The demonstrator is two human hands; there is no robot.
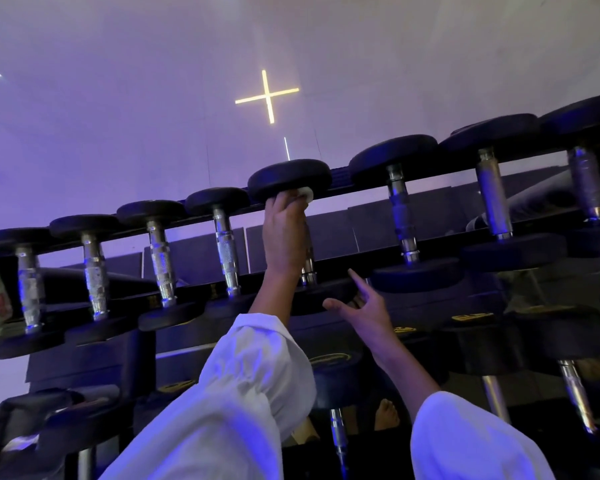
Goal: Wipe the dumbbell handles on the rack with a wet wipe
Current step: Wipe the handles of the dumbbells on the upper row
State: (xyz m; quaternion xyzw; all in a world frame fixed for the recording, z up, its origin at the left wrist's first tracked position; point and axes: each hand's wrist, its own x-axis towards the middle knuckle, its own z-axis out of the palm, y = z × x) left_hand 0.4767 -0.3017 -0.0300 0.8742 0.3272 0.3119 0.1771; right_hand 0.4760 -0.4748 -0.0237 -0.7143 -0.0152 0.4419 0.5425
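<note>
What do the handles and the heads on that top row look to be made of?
Handles: bare metal, likely chromed steel; shiny, with a cross-hatched knurled middle. Heads: matte black, probably rubber-coated; dull surface, rounded edges, no glint.

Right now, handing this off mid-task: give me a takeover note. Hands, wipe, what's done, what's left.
Left hand: grips the wet wipe round the handle of the fifth dumbbell from the left in the top row, up by its far head.
Right hand: open, fingers spread, at that dumbbell's near head, holding nothing.
Done: the picture does not show which handles are already wiped.
Left: work this handle down to its near end. The three handles to its right, four handles to its left and lower-row dumbbells are unconfirmed.
</note>
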